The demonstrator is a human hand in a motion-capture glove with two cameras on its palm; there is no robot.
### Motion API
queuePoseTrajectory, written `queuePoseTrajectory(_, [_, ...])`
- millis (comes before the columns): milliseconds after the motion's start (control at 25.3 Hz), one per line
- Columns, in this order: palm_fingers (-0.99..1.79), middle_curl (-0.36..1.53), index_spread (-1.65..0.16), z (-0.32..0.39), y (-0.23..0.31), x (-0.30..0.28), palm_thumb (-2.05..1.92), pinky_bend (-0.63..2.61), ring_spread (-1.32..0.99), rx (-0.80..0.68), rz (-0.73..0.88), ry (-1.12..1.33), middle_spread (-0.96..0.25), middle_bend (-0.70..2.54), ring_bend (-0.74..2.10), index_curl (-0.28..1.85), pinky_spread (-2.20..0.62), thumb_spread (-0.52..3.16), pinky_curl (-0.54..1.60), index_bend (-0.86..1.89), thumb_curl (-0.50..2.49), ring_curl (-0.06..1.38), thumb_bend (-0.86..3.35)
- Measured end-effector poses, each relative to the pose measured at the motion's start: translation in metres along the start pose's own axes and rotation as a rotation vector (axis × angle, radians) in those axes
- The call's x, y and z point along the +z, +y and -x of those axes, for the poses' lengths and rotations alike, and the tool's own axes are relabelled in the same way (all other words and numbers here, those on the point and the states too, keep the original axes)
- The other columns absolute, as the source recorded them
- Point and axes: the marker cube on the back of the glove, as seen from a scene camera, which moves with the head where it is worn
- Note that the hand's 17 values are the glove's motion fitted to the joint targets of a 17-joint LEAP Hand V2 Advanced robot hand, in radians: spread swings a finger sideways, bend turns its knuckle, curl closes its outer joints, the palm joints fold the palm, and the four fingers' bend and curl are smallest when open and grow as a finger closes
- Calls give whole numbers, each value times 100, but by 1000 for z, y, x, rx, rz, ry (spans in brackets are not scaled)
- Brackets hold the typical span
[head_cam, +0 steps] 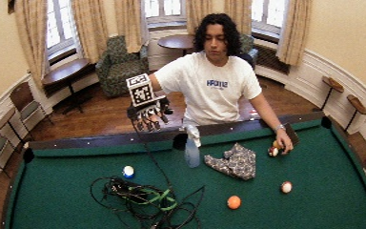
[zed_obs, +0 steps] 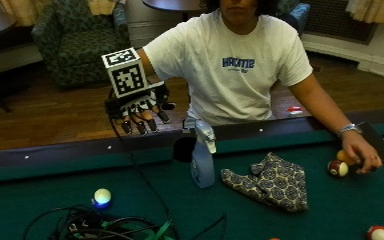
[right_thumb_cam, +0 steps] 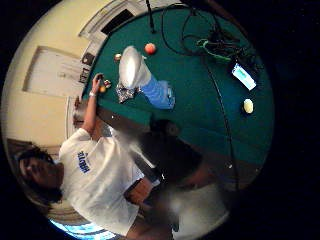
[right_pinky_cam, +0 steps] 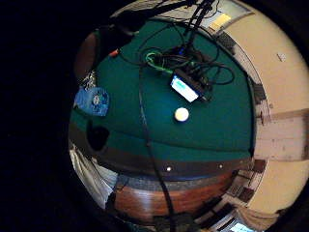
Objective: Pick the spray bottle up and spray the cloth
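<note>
While the person stands at the far rail of the pool table (zed_obs: 39, 176), these lines hold:

Right hand: the gloved hand (zed_obs: 139, 111) hangs raised above the near-side rail, at about ten o'clock from the spray bottle (zed_obs: 202, 160) in the outside view, well apart from it and touching nothing.
Fingers: pointing down, spread a little and relaxed, holding nothing.
Arm pose: the upper arm reaches out sideways from the shoulder, the forearm is hidden behind the glove, and the back of the hand faces the outside camera.
Spray bottle: upright on the green felt, just in front of the side pocket (zed_obs: 184, 149), with a pale trigger head and a bluish body.
Cloth: the patterned cloth (zed_obs: 270, 182) lies crumpled on the felt at three o'clock from the bottle, just beside it; I cannot tell whether they touch.
Bare hand: the other hand (zed_obs: 360, 155) rests on billiard balls (zed_obs: 338, 168) by the rail.
Outside views only: the glove itself, plus an orange ball (head_cam: 234, 202) and a red-and-white ball (head_cam: 286, 187) in the wide view.
Thumb side palm view only: the bottle from above, its head large and close.
Little finger side palm view only: a lit device (right_pinky_cam: 185, 90) among tangled cables (right_pinky_cam: 169, 60), a white ball (right_pinky_cam: 181, 114) beside it.
Writing: blue lettering on the white T-shirt (zed_obs: 238, 63); unreadable.
</note>
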Motion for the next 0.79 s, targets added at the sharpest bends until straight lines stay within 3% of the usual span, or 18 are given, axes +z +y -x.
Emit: queuePoseTrajectory(790, [33, 26, -46, 3, 15, 85, 33, 46, -11, -7, 60, -194, -11, 17, 41, 23, 23, 99, 33, 14, 28, 28, -3])
